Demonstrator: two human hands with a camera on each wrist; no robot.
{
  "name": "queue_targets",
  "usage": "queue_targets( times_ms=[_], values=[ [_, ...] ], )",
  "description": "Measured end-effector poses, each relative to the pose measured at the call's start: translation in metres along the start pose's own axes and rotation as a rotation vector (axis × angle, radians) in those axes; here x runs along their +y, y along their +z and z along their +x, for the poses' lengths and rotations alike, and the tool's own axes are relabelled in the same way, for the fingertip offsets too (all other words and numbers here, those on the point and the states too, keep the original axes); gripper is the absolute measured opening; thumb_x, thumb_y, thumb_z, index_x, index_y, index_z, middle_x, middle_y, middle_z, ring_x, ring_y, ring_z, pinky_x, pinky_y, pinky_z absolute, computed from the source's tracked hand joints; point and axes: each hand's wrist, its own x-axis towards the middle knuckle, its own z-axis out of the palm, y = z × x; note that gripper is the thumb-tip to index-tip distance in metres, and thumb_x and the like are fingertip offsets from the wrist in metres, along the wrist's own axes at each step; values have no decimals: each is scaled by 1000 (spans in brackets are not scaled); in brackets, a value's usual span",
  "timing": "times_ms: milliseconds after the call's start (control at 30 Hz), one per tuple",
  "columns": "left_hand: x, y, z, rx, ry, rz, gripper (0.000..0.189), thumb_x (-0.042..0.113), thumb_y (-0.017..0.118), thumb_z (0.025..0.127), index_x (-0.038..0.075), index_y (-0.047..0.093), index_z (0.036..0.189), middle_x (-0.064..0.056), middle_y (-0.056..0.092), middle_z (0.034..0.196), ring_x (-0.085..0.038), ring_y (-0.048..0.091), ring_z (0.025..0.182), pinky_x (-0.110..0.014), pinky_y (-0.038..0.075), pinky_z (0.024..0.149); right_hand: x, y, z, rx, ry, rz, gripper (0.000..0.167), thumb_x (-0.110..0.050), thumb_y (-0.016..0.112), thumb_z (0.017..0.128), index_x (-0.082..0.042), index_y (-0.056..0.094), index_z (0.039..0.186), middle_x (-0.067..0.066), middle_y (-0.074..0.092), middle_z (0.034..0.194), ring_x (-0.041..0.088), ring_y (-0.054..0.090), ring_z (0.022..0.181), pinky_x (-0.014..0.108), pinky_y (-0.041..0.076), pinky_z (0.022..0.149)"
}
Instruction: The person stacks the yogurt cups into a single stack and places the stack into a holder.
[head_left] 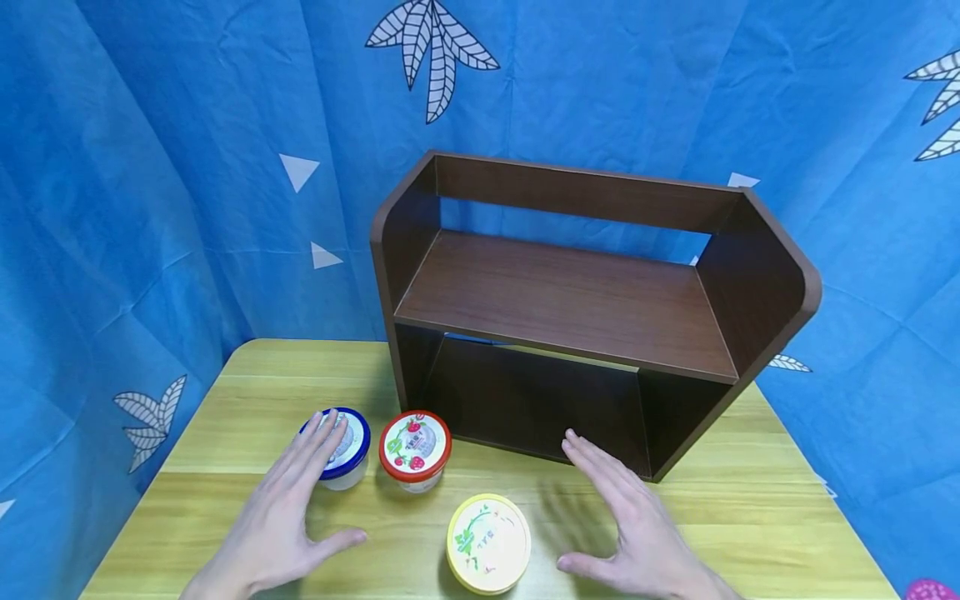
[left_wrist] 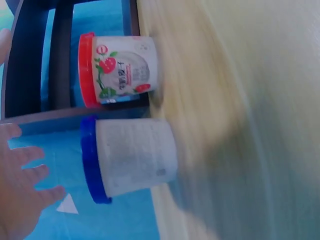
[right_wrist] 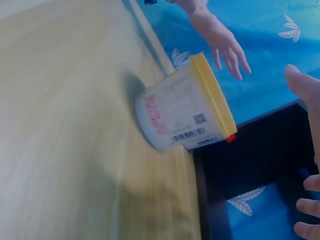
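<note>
Three lidded plastic tubs stand upright on the wooden table. The blue-lidded tub (head_left: pixel 354 450) is at the left, partly covered in the head view by the fingers of my left hand (head_left: pixel 281 512). Right beside it stands the red-lidded tub (head_left: pixel 415 447) with strawberries printed on it. Nearest to me is the yellow-lidded tub (head_left: pixel 488 544), between my two hands. My right hand (head_left: pixel 637 521) hovers to the right of that tub, fingers straight and thumb spread. Both hands hold nothing. In the left wrist view, my left fingers spread beside the blue lid (left_wrist: pixel 95 160), apart from it.
A dark brown two-tier shelf (head_left: pixel 570 296) stands at the back of the table (head_left: pixel 300 375), its lower left corner close behind the red-lidded tub. Blue patterned cloth (head_left: pixel 187 167) hangs behind and at both sides. Something pink (head_left: pixel 930 590) shows at the bottom right corner.
</note>
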Motion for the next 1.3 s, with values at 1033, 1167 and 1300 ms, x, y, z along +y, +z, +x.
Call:
queue_targets(
  times_ms=[1033, 1167, 1300],
  values=[
    [-66, 22, 0, 210, -123, -494, 113, 6, 92, 75, 16, 28, 166, -28, 43, 162, 20, 31, 142, 4, 28, 109, 0, 56, -4, -175, 10, 546, 106, -40, 96, 75, -8, 41, 160, 5, 53, 161, 21, 59, 139, 37, 57, 104],
    [-72, 23, -1, 149, -204, -517, 109, 8, 89, 81, 11, 23, 167, -29, 39, 164, -19, 41, 153, 4, 29, 106, -2, 58, -3, -192, 11, 579, 105, -37, 96, 75, -8, 41, 160, 10, 56, 158, 20, 59, 138, 37, 57, 105],
    [-76, 24, 0, 105, -251, -542, 109, 10, 88, 83, 6, 20, 167, -30, 38, 164, -53, 43, 142, 3, 31, 104, -3, 62, -4, -223, 26, 609, 103, -35, 96, 77, -10, 40, 160, 18, 57, 155, 20, 59, 139, 38, 57, 106]
  ],
)
